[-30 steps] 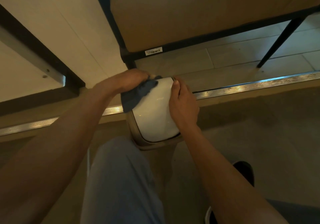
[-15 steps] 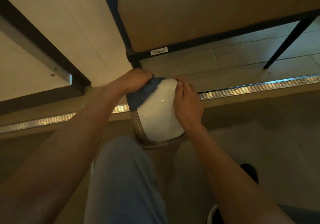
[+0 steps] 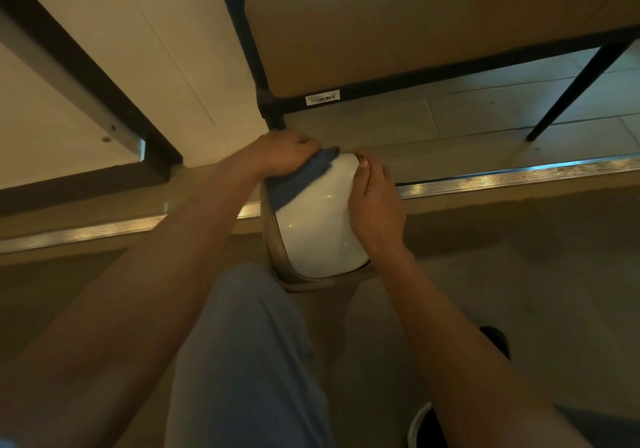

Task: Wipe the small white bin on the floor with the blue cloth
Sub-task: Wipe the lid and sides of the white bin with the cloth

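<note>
A: Two bare hands are on the small white glossy plastic bin (image 3: 320, 226), which stands on the tan floor (image 3: 502, 274). The bin is the landmark here.

B: Which hand has the cloth?

A: The left hand (image 3: 280, 158). It sits at the bin's far-left corner, its fingers (image 3: 304, 142) curled shut around the crumpled blue cloth (image 3: 294, 184), pressing it onto the lid. The cloth drapes down the bin's left edge.

B: And the other?

A: The right hand (image 3: 375, 205) lies along the bin's right side, fingers held together and flat against the white surface, with the thumb (image 3: 362, 163) hooked over the far-right corner. It grips nothing but the bin itself.

B: What lies around the bin?

A: A ribbed metal floor strip (image 3: 519, 174) runs left and right behind it. Beyond the bin stands a brown board in a black metal frame (image 3: 415, 32) with a small white barcode label (image 3: 322, 97), and one thin black leg (image 3: 571, 91) far to the bin's right. Just nearer than the bin is a knee in light blue trousers (image 3: 249, 343). A dark shoe with a white sole (image 3: 424, 423) shows near right of the bin.
</note>
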`<action>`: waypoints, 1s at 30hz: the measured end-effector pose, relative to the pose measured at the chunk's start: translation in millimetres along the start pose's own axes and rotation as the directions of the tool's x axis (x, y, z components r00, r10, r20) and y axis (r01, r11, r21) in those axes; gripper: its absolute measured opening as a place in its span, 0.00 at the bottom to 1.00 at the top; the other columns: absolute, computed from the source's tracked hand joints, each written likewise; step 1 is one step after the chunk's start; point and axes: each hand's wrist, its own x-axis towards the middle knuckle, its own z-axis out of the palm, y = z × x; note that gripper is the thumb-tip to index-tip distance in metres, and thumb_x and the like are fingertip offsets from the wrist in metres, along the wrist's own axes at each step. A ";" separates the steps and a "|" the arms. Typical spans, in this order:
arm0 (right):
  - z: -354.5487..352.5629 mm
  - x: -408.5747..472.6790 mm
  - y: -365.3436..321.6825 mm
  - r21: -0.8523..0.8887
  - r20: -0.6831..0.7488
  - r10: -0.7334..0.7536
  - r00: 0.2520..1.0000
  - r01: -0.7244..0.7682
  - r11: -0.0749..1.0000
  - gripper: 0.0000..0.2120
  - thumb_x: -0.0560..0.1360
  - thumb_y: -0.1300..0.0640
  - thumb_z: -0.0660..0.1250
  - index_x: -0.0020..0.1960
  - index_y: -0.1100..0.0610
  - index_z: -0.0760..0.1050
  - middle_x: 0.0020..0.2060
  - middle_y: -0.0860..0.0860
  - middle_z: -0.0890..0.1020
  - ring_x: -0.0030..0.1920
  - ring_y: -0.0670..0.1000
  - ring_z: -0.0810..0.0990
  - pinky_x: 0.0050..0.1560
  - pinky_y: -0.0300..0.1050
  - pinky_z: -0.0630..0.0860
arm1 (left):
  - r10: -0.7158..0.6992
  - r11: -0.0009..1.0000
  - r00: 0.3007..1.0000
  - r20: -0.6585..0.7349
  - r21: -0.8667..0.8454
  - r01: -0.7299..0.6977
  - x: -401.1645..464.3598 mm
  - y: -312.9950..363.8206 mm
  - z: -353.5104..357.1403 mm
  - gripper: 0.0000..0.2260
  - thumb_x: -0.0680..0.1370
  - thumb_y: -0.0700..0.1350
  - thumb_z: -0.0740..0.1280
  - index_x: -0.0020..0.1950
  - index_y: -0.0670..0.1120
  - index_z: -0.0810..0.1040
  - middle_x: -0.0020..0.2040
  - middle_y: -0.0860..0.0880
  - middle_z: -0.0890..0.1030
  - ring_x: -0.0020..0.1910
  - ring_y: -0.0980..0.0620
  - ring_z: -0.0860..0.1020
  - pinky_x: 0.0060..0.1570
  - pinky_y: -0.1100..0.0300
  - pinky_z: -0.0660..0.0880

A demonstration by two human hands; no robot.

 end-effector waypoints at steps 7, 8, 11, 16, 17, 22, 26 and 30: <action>-1.3 -1.5 2.9 0.006 0.000 0.001 1.000 -0.001 1.000 0.19 0.85 0.49 0.47 0.72 0.51 0.67 0.67 0.54 0.74 0.62 0.53 0.74 0.53 0.42 0.66 | 0.236 0.967 0.938 -0.255 -0.037 -0.254 -26.7 13.9 21.7 0.14 0.85 0.58 0.54 0.55 0.55 0.77 0.45 0.53 0.78 0.47 0.50 0.78 0.49 0.54 0.74; -1.1 -0.9 3.3 0.007 0.006 -0.002 1.000 0.002 1.000 0.19 0.85 0.48 0.47 0.73 0.49 0.66 0.67 0.53 0.73 0.62 0.52 0.74 0.54 0.43 0.67 | 0.248 0.955 0.912 -0.326 -0.077 -0.287 -38.2 -2.8 23.7 0.14 0.85 0.58 0.55 0.58 0.54 0.78 0.47 0.54 0.79 0.47 0.52 0.78 0.49 0.55 0.74; 0.2 -0.3 3.6 -0.026 0.027 -0.011 1.000 0.012 1.000 0.20 0.85 0.46 0.46 0.73 0.46 0.65 0.67 0.52 0.72 0.56 0.47 0.72 0.54 0.46 0.70 | 0.106 0.941 0.930 -0.351 -0.268 -0.208 -54.7 -43.8 26.4 0.16 0.86 0.55 0.55 0.62 0.52 0.79 0.53 0.50 0.82 0.52 0.50 0.79 0.52 0.55 0.74; 3.0 1.3 2.5 -0.032 -0.012 -0.006 1.000 0.005 0.999 0.20 0.85 0.47 0.46 0.73 0.48 0.67 0.67 0.54 0.73 0.59 0.51 0.76 0.55 0.46 0.70 | 0.035 0.999 0.998 -0.044 -0.032 -0.036 -8.2 5.4 4.0 0.18 0.86 0.55 0.53 0.62 0.49 0.79 0.59 0.46 0.79 0.57 0.46 0.77 0.58 0.53 0.72; 2.9 1.4 2.4 -0.030 -0.011 0.003 1.000 -0.003 1.000 0.20 0.85 0.48 0.47 0.73 0.50 0.67 0.66 0.54 0.73 0.60 0.53 0.76 0.55 0.46 0.70 | 0.059 0.998 0.998 -0.030 0.000 -0.059 -0.9 20.0 6.0 0.17 0.86 0.55 0.53 0.59 0.50 0.78 0.56 0.47 0.79 0.55 0.47 0.77 0.58 0.51 0.73; 0.6 1.9 3.6 0.001 0.000 -0.002 1.000 0.002 1.000 0.21 0.85 0.48 0.47 0.73 0.52 0.66 0.67 0.54 0.73 0.59 0.49 0.74 0.54 0.41 0.66 | 0.170 0.975 0.952 -0.255 -0.097 -0.201 -29.8 3.8 21.2 0.16 0.85 0.57 0.54 0.60 0.53 0.78 0.49 0.52 0.79 0.48 0.51 0.78 0.52 0.54 0.75; 1.9 -0.4 2.6 -0.003 -0.020 -0.014 1.000 0.014 1.000 0.20 0.85 0.48 0.46 0.72 0.47 0.67 0.66 0.52 0.73 0.59 0.49 0.74 0.55 0.44 0.69 | -0.090 0.880 0.910 -0.404 -0.460 -0.117 -65.9 -43.4 39.7 0.16 0.86 0.54 0.54 0.62 0.50 0.78 0.53 0.51 0.81 0.52 0.51 0.78 0.53 0.56 0.73; 4.3 1.1 2.6 -0.022 -0.038 -0.015 0.999 0.014 1.000 0.20 0.85 0.47 0.46 0.73 0.49 0.67 0.67 0.52 0.73 0.60 0.50 0.74 0.56 0.45 0.70 | -0.274 0.816 0.937 -0.218 -0.568 0.107 -42.1 -31.7 28.9 0.17 0.84 0.54 0.56 0.57 0.46 0.81 0.53 0.47 0.82 0.51 0.48 0.79 0.54 0.53 0.75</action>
